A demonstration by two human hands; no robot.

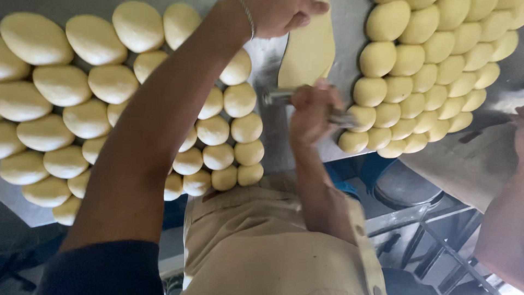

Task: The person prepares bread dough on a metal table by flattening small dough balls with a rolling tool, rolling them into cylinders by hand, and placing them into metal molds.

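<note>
My left hand (281,16), a thin bracelet on its wrist, reaches far across the metal table (273,136) and pinches the far end of a flattened oval sheet of pale yellow dough (308,52). My right hand (311,112) is closed around a metal rolling pin (278,97) at the near end of that sheet; the pin's ends stick out on both sides of my fist. Several round dough balls (218,155) lie packed together left of the sheet, and another cluster of dough balls (423,76) lies to its right.
Larger flattened dough rounds (63,84) fill the table's left side. My beige apron (262,246) hangs below the table edge. Another person's arm (505,229) enters at the right, beside a cloth-covered surface (475,164). A metal frame (431,229) and a round pan (406,186) sit below.
</note>
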